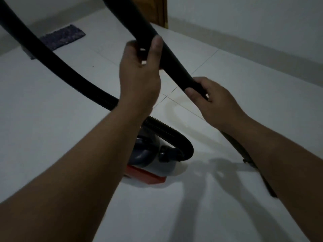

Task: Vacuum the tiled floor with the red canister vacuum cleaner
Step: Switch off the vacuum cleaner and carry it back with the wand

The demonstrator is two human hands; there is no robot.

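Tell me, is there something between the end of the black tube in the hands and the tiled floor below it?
Nothing visible blocks it. The right hand holds the end of the black tube, the left hand grips it higher. Below is bare tiled floor. The vacuum cleaner and its hose sit nearer the person, to the side.

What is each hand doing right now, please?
Left hand: closed around the black wand, higher up.
Right hand: closed on the wand's lower end.
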